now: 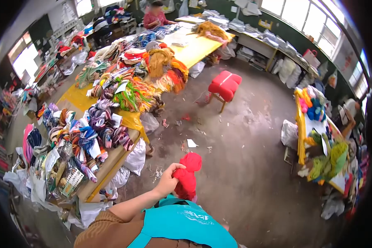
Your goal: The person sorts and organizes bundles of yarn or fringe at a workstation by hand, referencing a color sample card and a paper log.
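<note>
My left hand (168, 182) reaches in from the lower left, its thumb and fingers closed on a bundle of bright red yarn (188, 180). The bundle hangs in front of my turquoise apron (182, 223), rounded at the top and longer below. Its lower end is partly hidden by the apron. My right hand does not show. A small skin-toned patch at the apron's right edge is too little to identify.
Left stands a table (105, 182) heaped with multicoloured yarn skeins (89, 136). A red-cushioned stool (225, 86) is ahead on the scrap-littered floor. A yellow-edged table (301, 136) with yarn stands right. One person (155, 16) sits at the far table; another (349, 113) is at right.
</note>
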{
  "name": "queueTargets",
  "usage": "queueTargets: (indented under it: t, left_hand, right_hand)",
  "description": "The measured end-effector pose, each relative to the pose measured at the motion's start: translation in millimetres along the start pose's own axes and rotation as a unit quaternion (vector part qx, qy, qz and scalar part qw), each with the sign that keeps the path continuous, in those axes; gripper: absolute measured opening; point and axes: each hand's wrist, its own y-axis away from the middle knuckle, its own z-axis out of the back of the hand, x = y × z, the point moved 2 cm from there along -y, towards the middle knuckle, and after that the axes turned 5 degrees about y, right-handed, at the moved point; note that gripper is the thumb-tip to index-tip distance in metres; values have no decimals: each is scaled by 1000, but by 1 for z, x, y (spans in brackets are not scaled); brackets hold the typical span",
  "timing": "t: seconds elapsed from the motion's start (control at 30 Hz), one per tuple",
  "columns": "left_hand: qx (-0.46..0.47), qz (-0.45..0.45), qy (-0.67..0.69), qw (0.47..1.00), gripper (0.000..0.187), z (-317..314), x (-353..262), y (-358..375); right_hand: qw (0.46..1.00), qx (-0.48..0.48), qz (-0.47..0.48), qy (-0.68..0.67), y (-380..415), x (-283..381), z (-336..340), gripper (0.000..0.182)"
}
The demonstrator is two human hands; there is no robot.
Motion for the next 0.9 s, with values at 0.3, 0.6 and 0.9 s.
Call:
queueTargets:
  t: [0.3, 0.6, 0.9]
  left_hand:
    - [-118, -21, 134, 984, 34, 17, -38, -233]
    - [-151, -114, 202, 961, 37, 52, -86, -531]
    - [-259, -162, 137, 942, 41, 92, -107, -799]
  right_hand:
    - [965, 81, 235, -87, -254, 511, -69, 10]
    - [954, 170, 136, 205, -316, 480, -141, 22]
    - [960, 175, -14, 216, -430, 588, -137, 19]
